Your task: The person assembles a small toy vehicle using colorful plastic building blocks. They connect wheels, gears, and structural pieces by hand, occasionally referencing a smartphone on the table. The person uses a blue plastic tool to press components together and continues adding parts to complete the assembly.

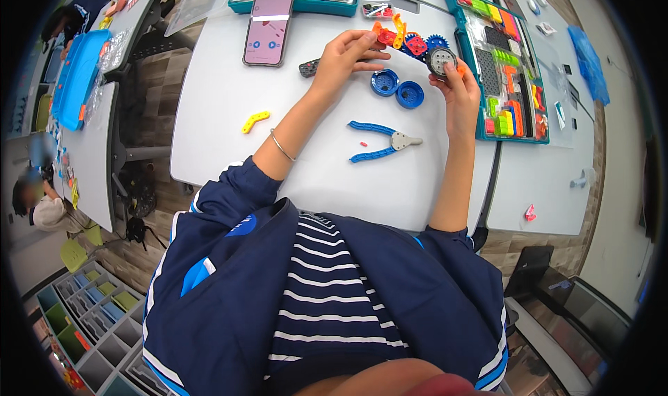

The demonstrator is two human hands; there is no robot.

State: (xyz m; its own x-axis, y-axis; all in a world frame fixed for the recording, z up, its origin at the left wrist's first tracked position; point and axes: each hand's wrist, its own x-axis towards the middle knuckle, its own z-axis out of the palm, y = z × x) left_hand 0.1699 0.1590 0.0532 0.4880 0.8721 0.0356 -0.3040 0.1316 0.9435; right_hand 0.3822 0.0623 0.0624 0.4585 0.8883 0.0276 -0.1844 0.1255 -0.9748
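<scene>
Both hands hold a toy building-block model above the table, made of red, orange and yellow pieces, blue gears and a grey wheel. My left hand grips its red and orange end, with some fingers stretched out. Around the grey wheel at the other end, my right hand has its fingers closed. Two blue round hubs lie side by side below the model. Closer to me are blue-handled pliers, spread apart, with a small red peg between the handles. A dark grey piece lies partly behind my left hand.
A phone with a lit screen lies at the far left, a yellow angled beam nearer. Teal parts trays stand right and at the back, beside a clear small box. Other people sit at left tables.
</scene>
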